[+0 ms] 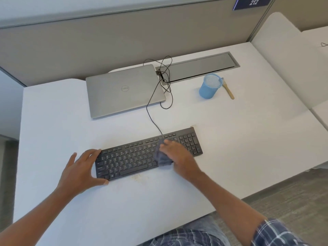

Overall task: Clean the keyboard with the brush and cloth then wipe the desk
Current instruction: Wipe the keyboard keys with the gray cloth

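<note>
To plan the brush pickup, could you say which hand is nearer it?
Right: right hand toward the person and left of the brush; left hand much farther left.

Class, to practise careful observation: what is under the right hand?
A crumpled grey cloth lies under the right hand, on the black keyboard. The keys beneath the cloth are covered.
</note>
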Action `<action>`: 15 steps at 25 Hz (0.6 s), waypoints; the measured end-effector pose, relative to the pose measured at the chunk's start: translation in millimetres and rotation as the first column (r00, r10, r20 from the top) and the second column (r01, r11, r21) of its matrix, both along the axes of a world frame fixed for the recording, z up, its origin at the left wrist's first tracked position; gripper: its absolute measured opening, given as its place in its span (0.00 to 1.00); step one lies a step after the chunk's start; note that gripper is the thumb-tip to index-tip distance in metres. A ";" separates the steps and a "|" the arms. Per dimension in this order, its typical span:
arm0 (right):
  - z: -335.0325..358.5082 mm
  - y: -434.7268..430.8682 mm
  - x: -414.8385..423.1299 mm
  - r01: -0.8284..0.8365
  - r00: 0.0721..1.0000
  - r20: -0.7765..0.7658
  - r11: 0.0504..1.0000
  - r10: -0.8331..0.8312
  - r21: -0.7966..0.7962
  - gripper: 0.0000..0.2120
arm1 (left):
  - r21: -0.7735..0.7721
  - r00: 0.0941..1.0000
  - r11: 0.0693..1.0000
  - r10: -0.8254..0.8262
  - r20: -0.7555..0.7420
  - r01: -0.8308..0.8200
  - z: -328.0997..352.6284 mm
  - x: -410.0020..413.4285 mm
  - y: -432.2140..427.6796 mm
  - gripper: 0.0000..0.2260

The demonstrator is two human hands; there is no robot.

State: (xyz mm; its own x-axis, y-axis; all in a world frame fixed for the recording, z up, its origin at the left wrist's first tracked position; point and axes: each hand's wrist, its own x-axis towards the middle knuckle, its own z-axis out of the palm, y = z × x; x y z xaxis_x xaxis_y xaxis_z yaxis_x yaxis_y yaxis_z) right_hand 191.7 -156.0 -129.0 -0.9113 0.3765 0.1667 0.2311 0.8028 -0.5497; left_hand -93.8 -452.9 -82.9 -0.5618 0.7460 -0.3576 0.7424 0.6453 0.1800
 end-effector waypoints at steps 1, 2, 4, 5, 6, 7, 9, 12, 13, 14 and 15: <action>0.8 19.1 11.0 0.059 0.998 -0.016 0.998 -0.058 0.024 0.31 | 0.001 1.000 1.000 -0.006 0.005 0.006 0.3 -0.8 0.0 0.59; 2.7 34.8 22.4 0.127 0.991 -0.046 0.992 -0.127 0.011 0.28 | 0.009 1.000 1.000 -0.003 0.010 0.003 0.6 -0.8 0.1 0.59; -2.9 45.5 39.7 0.255 0.962 -0.097 0.967 -0.254 -0.002 0.25 | 0.012 1.000 1.000 0.006 0.011 -0.006 2.2 0.6 1.3 0.59; -5.9 39.9 37.9 0.321 0.940 -0.118 0.947 -0.320 -0.008 0.26 | 0.009 1.000 1.000 0.010 0.011 -0.010 3.1 1.5 1.6 0.59; -7.7 26.0 31.0 0.394 0.911 -0.123 0.919 -0.394 -0.031 0.27 | 0.017 1.000 1.000 0.013 0.009 -0.013 3.2 2.3 1.7 0.59; -6.0 6.9 19.1 0.437 0.887 -0.126 0.896 -0.443 -0.076 0.24 | 0.029 1.000 1.000 0.009 0.007 -0.009 3.2 2.4 1.5 0.58; 7.9 -39.3 -14.1 0.363 0.899 -0.184 0.911 -0.398 -0.197 0.10 | 0.020 1.000 1.000 0.001 0.014 -0.001 3.5 0.4 1.2 0.59; 11.8 -108.0 -34.8 0.077 0.985 -0.138 0.973 -0.108 -0.216 0.13 | 0.022 1.000 0.999 -0.029 0.005 0.029 -0.1 -2.2 0.0 0.59; 5.1 -109.0 -32.4 0.003 0.992 -0.120 0.986 -0.024 -0.166 0.17 | 0.022 0.999 0.999 -0.041 -0.006 0.041 -0.1 -3.2 -0.7 0.59; -4.7 -94.1 -25.7 -0.044 0.993 -0.114 0.992 0.030 -0.118 0.17 | 0.023 0.998 0.998 -0.055 -0.017 0.056 -1.5 -4.1 -1.4 0.60; -10.0 -74.7 -17.2 -0.049 0.992 -0.116 0.997 0.042 -0.063 0.14 | 0.021 0.997 0.997 -0.069 -0.020 0.069 -2.7 -4.5 -1.9 0.59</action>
